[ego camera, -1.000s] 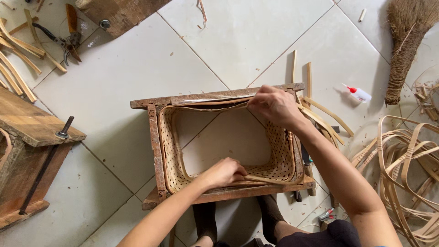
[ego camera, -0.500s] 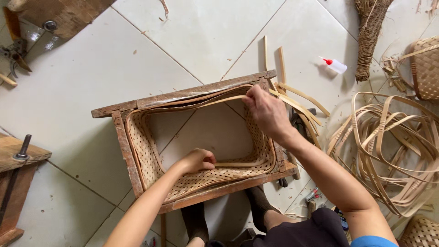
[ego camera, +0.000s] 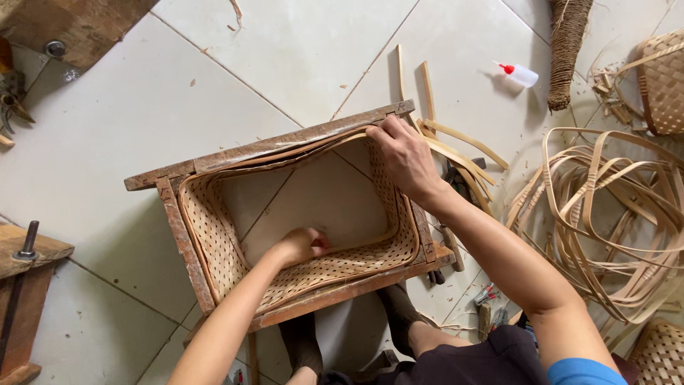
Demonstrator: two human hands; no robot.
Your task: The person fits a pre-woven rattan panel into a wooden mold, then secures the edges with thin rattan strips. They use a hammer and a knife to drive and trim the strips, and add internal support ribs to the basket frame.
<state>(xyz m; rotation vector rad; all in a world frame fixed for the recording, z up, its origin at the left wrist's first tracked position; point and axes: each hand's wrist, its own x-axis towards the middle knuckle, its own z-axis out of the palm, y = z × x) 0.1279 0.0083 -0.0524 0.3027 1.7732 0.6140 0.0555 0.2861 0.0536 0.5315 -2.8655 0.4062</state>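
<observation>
Since a moment ago: left hand (ego camera: 303,246) slid deeper inside the woven liner (ego camera: 214,235), fingers curled and pressing its near wall; right hand (ego camera: 406,153) shifted along to the far right corner, pinching the rim strip (ego camera: 285,151) against the wooden frame (ego camera: 185,242); liner now seated closer to the mould on the tile floor (ego camera: 285,57). Open lattice weave, rough weathered timber, 1 loose coil of flat cane strips (ego camera: 605,214) at right.

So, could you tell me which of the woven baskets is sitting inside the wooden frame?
The bottomless basket under both hands; it lines the wooden frame. The other two baskets sit apart at the right edge.
</observation>
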